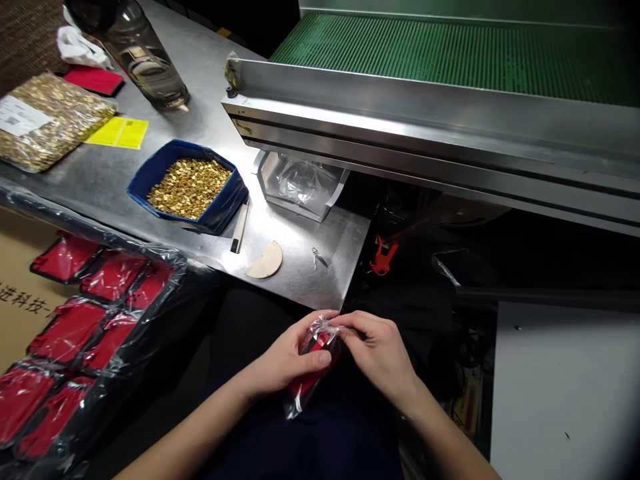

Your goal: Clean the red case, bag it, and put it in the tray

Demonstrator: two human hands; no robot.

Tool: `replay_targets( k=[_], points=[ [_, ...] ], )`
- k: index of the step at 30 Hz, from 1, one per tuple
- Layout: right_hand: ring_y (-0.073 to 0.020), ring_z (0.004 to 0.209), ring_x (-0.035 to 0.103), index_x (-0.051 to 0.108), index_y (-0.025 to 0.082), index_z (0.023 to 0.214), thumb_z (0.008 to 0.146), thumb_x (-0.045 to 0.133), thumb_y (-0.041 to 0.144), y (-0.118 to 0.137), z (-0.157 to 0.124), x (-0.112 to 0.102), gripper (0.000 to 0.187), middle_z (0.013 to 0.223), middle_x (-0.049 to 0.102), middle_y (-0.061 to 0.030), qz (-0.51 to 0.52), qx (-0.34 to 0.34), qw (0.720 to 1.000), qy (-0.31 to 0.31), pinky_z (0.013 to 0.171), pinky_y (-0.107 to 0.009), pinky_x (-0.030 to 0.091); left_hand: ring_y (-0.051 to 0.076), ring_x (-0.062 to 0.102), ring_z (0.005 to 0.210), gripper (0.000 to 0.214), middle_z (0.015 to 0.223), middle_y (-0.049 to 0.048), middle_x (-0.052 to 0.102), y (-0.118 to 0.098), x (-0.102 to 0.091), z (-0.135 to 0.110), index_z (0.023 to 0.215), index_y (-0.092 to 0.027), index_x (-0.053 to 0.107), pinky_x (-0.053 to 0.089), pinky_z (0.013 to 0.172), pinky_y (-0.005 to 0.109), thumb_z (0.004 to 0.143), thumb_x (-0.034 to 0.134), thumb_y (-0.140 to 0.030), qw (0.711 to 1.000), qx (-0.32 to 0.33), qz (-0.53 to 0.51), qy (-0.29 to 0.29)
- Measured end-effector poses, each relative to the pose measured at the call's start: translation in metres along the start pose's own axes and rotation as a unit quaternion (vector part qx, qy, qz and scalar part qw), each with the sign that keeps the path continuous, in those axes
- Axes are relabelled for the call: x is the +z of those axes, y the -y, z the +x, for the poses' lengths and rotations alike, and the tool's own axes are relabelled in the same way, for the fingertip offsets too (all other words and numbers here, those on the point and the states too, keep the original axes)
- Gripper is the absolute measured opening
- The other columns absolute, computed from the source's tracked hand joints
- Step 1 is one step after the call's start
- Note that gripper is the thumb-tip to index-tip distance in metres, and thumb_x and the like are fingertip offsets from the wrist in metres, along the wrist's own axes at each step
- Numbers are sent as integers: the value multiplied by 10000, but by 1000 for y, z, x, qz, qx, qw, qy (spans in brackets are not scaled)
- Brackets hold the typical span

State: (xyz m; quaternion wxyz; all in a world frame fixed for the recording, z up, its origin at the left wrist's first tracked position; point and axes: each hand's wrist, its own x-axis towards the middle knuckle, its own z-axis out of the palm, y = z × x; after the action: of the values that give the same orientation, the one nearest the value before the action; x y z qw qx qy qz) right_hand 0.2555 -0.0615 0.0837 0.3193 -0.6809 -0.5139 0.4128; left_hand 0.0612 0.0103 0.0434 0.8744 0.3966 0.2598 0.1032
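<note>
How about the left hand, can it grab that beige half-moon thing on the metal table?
Probably not right now: the left hand is busy holding the plastic-wrapped red thing. Otherwise, the way to the beige piece looks free.

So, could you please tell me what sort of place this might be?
Probably a factory workstation: a green conveyor, a blue bin of small gold parts, and several red pieces under clear plastic suggest it.
</note>
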Motion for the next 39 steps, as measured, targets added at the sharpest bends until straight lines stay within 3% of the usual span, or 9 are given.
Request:
replay_targets(
  k=[7,13,15,19,23,29,32,35,39],
  points=[
    [-145,736,700,758,211,866,843,762,294,-6,-21,14,86,809,755,-12,213,178,960,-24,680,-237,544,302,590,1236,784,1344,92,570,8,0,-2,1420,-305,531,474,1086,441,736,901,-406,976,107,191,-11],
    [-72,425,492,545,198,765,803,738,399,-17,-29,43,281,505,512,79,526,328,785,-15,399,-161,347,279,591,1208,609,1350,102,512,14,1,2,1294,-305,617,490,1045,392,754,895,-351,946,202,252,31],
    [-58,441,470,533,195,786,840,714,410,-18,-31,43,286,513,475,86,558,342,756,6,399,-148,300,271,583,1207,504,1353,104,499,15,1,1,1244,-291,630,477,1044,383,797,859,-327,943,194,270,22],
    [-75,635,592,588,195,1072,921,688,446,-16,-38,26,310,833,621,12,434,251,859,101,543,-178,447,276,558,1212,348,1286,99,526,16,-2,0,1161,-249,618,432,1057,396,886,752,-414,959,160,231,-38],
    [-150,903,660,473,306,1361,921,718,331,-14,-42,12,504,1216,611,-45,68,98,993,-1,770,-291,555,248,564,1105,373,1170,71,565,14,-4,1,1143,-230,586,434,1000,378,928,661,-525,979,120,156,-54],
    [-203,845,636,641,197,1152,1047,483,231,-10,-31,19,193,979,699,-65,-335,-117,935,-10,731,-334,476,220,566,1049,383,1141,56,573,17,1,2,1143,-224,578,461,964,350,928,667,-528,985,87,141,-44],
    [-170,758,615,680,196,975,1059,441,238,-3,-27,17,257,877,683,-49,-279,-84,957,14,683,-310,430,274,578,1183,529,1267,99,581,19,-3,-3,1293,-246,541,465,1034,397,886,732,-523,982,94,158,-40],
    [-131,701,600,688,205,890,1046,491,340,2,-28,16,285,826,668,-23,-43,43,996,70,646,-269,419,341,513,1346,959,1447,138,535,19,-9,-7,1526,-329,370,419,1143,489,733,880,-507,967,125,218,-36],
    [-59,439,374,613,181,733,965,598,458,-2,-34,28,362,594,536,44,305,230,919,101,460,-225,306,370,330,1494,1052,1547,104,498,18,-13,-9,1551,-413,380,282,1243,582,657,932,-451,911,200,360,-28]
  ],
)
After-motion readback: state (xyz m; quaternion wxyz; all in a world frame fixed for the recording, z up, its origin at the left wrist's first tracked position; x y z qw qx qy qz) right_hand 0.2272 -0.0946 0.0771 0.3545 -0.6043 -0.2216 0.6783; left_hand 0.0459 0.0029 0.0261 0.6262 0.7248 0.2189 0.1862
